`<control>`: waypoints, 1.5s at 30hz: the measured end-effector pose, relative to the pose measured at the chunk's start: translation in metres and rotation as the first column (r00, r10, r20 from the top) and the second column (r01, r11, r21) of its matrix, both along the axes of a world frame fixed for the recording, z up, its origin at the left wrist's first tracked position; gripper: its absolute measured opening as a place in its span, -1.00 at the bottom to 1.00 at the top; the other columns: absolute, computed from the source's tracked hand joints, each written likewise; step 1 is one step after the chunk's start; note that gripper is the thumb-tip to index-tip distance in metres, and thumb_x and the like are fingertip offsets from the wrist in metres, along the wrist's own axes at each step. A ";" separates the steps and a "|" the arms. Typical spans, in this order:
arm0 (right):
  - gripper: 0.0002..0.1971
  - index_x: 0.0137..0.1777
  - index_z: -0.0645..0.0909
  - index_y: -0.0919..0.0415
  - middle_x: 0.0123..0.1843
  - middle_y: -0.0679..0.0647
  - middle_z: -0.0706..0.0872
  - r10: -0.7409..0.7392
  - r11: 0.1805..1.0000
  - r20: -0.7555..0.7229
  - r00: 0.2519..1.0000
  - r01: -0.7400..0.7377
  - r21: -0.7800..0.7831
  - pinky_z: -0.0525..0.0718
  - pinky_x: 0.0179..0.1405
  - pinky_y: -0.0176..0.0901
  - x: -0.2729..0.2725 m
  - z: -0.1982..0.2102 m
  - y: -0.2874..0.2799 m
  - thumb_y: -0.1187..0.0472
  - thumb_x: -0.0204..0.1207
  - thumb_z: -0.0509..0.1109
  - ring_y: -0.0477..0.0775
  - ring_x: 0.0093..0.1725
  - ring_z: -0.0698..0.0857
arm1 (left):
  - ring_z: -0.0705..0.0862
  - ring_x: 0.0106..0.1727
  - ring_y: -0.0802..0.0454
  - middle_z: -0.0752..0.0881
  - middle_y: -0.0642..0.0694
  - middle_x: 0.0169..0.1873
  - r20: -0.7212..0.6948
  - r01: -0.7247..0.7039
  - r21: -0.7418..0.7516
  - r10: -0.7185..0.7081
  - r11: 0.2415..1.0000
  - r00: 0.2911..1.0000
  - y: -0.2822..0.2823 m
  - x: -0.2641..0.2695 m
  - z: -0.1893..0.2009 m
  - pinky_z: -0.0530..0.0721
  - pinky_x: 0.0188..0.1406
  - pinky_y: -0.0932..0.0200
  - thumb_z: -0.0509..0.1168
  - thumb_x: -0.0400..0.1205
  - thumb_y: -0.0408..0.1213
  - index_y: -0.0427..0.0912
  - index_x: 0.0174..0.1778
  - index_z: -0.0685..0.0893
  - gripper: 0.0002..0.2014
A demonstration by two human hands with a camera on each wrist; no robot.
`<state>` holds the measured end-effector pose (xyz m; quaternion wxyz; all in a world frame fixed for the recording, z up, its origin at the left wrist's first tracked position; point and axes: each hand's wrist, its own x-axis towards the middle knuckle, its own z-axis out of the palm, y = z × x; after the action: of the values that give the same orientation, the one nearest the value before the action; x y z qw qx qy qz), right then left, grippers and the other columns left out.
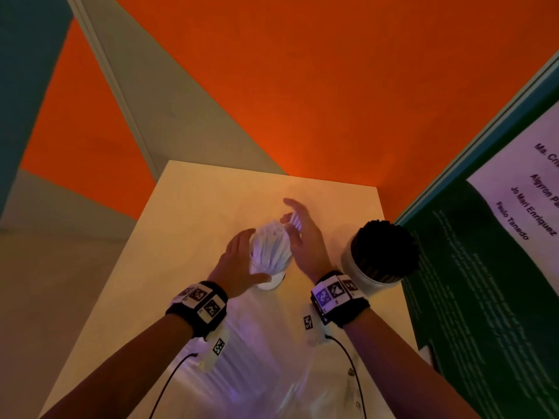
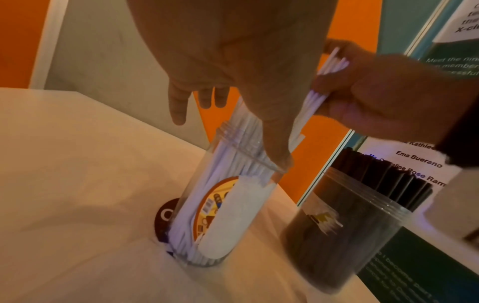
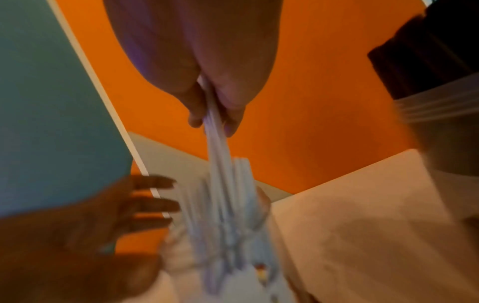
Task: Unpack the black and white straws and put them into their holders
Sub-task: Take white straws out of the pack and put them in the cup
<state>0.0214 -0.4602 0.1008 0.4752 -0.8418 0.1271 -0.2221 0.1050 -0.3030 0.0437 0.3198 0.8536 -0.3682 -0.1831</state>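
The right hand [image 1: 302,237] pinches a small bunch of white straws [image 2: 325,78] between thumb and fingers, their lower ends angled down toward the mouth of the clear jar [image 2: 233,205] at mid tabletop [image 1: 187,213]; the likeliest slip is a straw end catching on the rim or on the crowded tops already standing there, so that some slide outside and drop onto the tabletop; the pinch looks light, so a straw could also slip loose from the bunch; the jar is tall and narrow, and a sideways push from the bunch could tip it, which the left hand [image 1: 242,258] seems placed to prevent, its fingers straight and spread beside the jar's left side with the thumb near the rim; whether the palm touches the glass I cannot tell

The clear jar holds a dense fan of white straws, and a partly torn label shows on its wall; to the right, near the green poster board [image 1: 484,297], a wider jar [image 2: 350,235] stands packed with black straws [image 1: 385,246], their tops above the rim; crumpled clear plastic wrap [image 1: 266,373] lies on the near tabletop
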 end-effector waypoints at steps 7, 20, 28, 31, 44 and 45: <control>-0.58 0.56 0.39 0.10 0.64 0.03 0.29 0.040 0.983 -0.197 0.980 -0.074 -0.167 0.13 0.63 -0.16 -0.026 -0.041 -0.010 0.18 0.71 0.19 0.00 0.68 0.11 | 0.28 0.47 -0.08 0.23 -0.12 0.49 -0.029 -0.058 0.002 0.058 0.998 0.998 0.012 -0.004 -0.018 0.43 0.38 0.00 0.63 0.27 0.01 -0.18 0.56 0.11 0.07; -0.62 -0.50 0.63 0.04 -0.47 -0.09 0.66 0.224 0.957 -0.768 0.600 -0.286 0.055 0.60 -0.25 -0.23 -0.143 -0.028 0.014 0.50 0.29 0.16 -0.14 -0.40 0.62 | 0.56 -0.17 0.04 0.59 0.10 -0.05 -0.087 0.415 0.380 -0.414 0.827 0.906 0.035 -0.111 -0.013 0.39 -0.23 0.13 0.10 0.30 0.62 0.11 0.03 0.31 -0.31; -0.72 0.22 0.64 0.44 0.21 0.38 0.68 0.383 0.895 -0.852 0.358 -0.373 0.245 0.48 -0.19 -0.22 -0.166 -0.070 0.085 0.40 0.61 0.19 0.15 -0.15 0.62 | 0.62 -0.35 -0.03 0.63 -0.06 -0.29 -0.298 0.552 0.342 -0.470 0.760 0.831 0.041 -0.153 -0.007 0.54 -0.39 0.16 0.28 0.61 -0.23 -0.08 0.43 0.14 -0.44; -0.75 0.22 0.54 0.43 0.15 0.37 0.65 0.233 0.963 -0.729 0.643 -0.257 0.080 0.57 0.07 -0.06 -0.158 -0.086 0.113 0.43 0.59 0.19 0.29 0.12 0.64 | 0.58 -0.43 -0.02 0.63 -0.20 -0.27 -0.336 0.484 0.214 -0.402 0.849 0.852 0.053 -0.147 0.010 0.49 -0.49 0.16 0.27 0.60 -0.36 -0.12 0.39 0.18 -0.50; -0.54 0.46 0.28 0.32 0.44 0.26 0.43 -0.022 0.956 -0.892 0.451 -0.252 -0.152 0.46 0.44 0.07 -0.136 -0.112 0.160 0.22 0.62 0.29 0.26 0.43 0.49 | 0.70 -0.33 -0.29 0.51 -0.08 -0.14 -0.363 0.334 0.031 -0.300 0.942 0.882 0.103 -0.143 0.043 0.70 -0.37 -0.06 0.23 0.67 -0.40 -0.13 0.40 0.24 -0.57; -0.54 0.48 0.26 0.34 0.46 0.27 0.41 -0.020 0.960 -0.890 0.456 -0.240 -0.144 0.46 0.44 0.06 -0.136 -0.113 0.162 0.23 0.63 0.26 0.25 0.43 0.48 | 0.70 -0.33 -0.28 0.51 -0.04 -0.16 -0.357 0.334 0.032 -0.302 0.942 0.884 0.105 -0.144 0.042 0.69 -0.38 -0.03 0.23 0.67 -0.40 -0.13 0.40 0.24 -0.57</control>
<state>-0.1142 -0.2981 -0.0118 0.2441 -0.8933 0.2704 0.2633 -0.0389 -0.1980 0.0860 0.3056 0.7496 -0.4320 -0.3976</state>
